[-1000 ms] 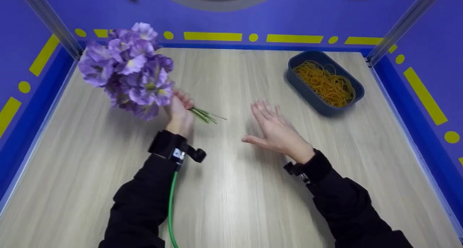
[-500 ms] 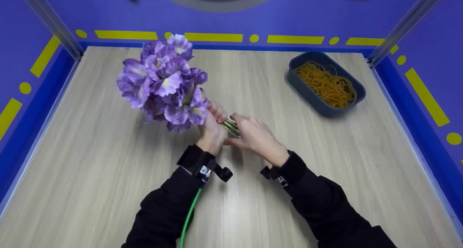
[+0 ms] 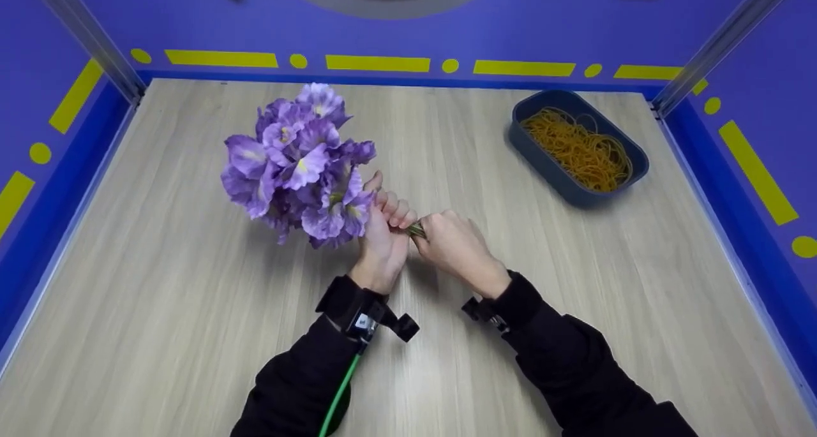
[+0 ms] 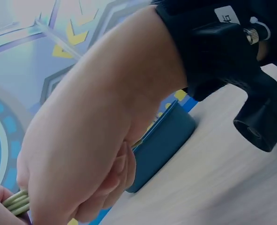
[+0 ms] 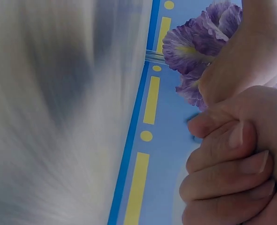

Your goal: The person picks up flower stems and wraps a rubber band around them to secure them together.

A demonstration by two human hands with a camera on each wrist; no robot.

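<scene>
A bunch of purple artificial flowers [image 3: 297,162] is held above the middle of the wooden table [image 3: 191,296], blooms pointing up and left. My left hand [image 3: 386,233] grips the green stems [image 3: 416,230] just below the blooms. My right hand [image 3: 450,245] is curled round the lower end of the same stems, touching the left hand. In the left wrist view the stems [image 4: 15,201] show as a green bundle squeezed between the hands. The right wrist view shows curled fingers [image 5: 222,176] and purple petals [image 5: 194,47] behind them.
A dark blue tray [image 3: 546,162] full of orange rubber bands [image 3: 577,150] stands at the back right of the table. Blue walls with yellow markings [image 3: 376,62] close in the table on three sides. A green cable [image 3: 338,392] runs from my left wrist.
The left hand carried the flowers from the back left to the middle. The right hand, flat and open a second ago, came in and closed round the stem ends.
</scene>
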